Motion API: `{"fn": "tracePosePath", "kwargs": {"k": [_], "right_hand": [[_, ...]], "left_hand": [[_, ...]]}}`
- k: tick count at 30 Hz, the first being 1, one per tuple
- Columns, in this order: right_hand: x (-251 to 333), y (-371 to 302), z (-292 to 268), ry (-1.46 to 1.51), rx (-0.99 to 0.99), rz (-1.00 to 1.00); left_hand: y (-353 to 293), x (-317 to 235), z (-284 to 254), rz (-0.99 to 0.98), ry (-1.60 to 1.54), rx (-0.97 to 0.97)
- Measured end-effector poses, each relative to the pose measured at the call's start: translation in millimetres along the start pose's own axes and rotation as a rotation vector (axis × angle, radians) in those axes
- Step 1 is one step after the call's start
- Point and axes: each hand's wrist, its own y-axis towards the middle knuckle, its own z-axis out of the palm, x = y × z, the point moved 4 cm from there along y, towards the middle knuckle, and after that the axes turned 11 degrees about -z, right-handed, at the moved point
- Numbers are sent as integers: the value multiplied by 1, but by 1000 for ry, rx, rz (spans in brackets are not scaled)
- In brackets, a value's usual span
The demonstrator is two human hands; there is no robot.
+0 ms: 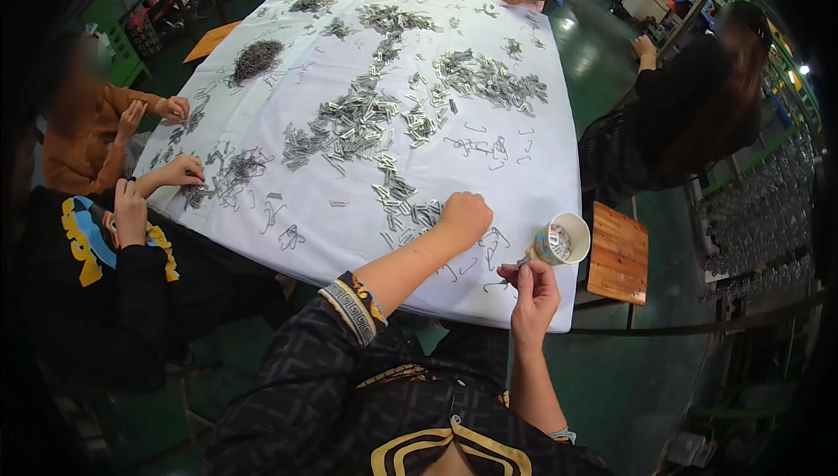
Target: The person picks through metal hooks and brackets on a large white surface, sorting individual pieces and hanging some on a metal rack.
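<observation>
My left hand (465,217) is curled closed above the white-covered table, beside a small heap of short silvery metal pieces (425,212). Its fingertips are turned down, hiding whatever they hold. Close to the table's right corner, my right hand (534,300) pinches a small grey metal piece (523,263) between thumb and fingers. Just beyond it a white paper cup (579,237) leans toward the right, with small shiny pieces inside. Loose bent wire hooks (491,249) lie between my two hands.
Large piles of short metal pieces (349,122) spread over the table's white cover (305,188). A dark wire heap (258,60) lies farther left. Other people's hands (186,170) work along the left and far edges. A wooden stool (618,253) stands off the right edge.
</observation>
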Motion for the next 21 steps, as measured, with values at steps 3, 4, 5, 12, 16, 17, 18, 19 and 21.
{"fn": "tracePosePath", "kwargs": {"k": [3, 4, 5, 12, 16, 17, 18, 19, 21], "right_hand": [[-5, -3, 3, 15, 39, 58], [-4, -3, 2, 10, 29, 62], [-5, -5, 5, 19, 32, 74], [6, -10, 34, -81, 185, 47], [8, -12, 38, -103, 217, 20], [9, -13, 38, -103, 217, 20], [9, -13, 38, -103, 216, 19], [9, -14, 38, -118, 222, 11], [10, -14, 37, -147, 234, -5]], "left_hand": [[-12, 21, -34, -250, -426, 127], [-16, 19, -49, -264, -693, 176], [-26, 20, -65, -294, -948, 226], [-83, 15, -117, -251, -1499, 306], [-89, 16, -111, -271, -1480, 307], [-90, 16, -109, -269, -1475, 298], [-91, 17, -105, -266, -1471, 288], [-91, 17, -104, -263, -1468, 279], [-93, 15, -106, -242, -1471, 268]]}}
